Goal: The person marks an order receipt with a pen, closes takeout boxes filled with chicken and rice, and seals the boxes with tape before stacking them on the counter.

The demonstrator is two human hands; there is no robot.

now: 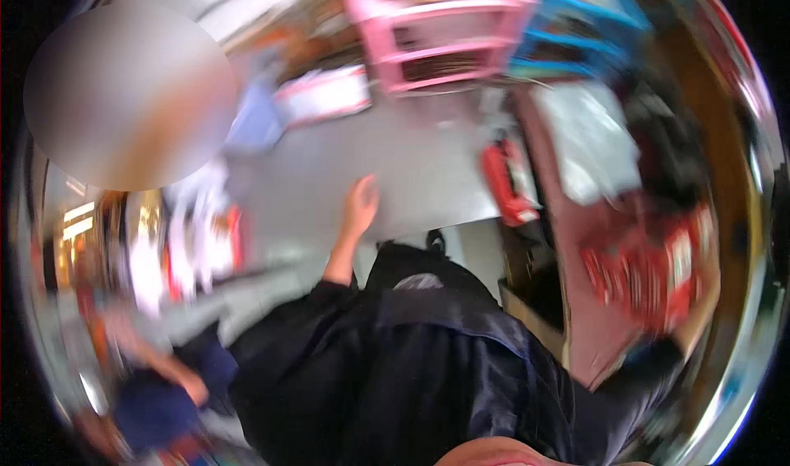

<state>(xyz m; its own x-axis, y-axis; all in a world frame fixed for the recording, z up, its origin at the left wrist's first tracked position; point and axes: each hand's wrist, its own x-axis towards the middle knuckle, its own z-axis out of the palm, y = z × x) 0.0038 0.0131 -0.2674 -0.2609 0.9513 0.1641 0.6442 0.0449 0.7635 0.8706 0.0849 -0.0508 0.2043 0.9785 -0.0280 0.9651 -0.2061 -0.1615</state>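
My left hand (360,205) is over the grey metal table (411,157), near its front edge. It holds nothing that I can see, and its fingers look loosely stretched out, though blurred. Far to the right, my right hand (705,297) reaches against the outer side of a bundle of red packets (638,272) on a maroon surface (572,235). Blur and the packets hide its fingers, so I cannot tell whether it grips them. A red and white packaged item (508,179) lies on the right end of the metal table.
A pink rack (457,6) and a blue rack (576,42) stand at the back. A white box with red edges (329,94) lies left of them. Clear plastic bags (588,141) and a black bag (666,145) are at right. Another person's arm (169,367) shows lower left.
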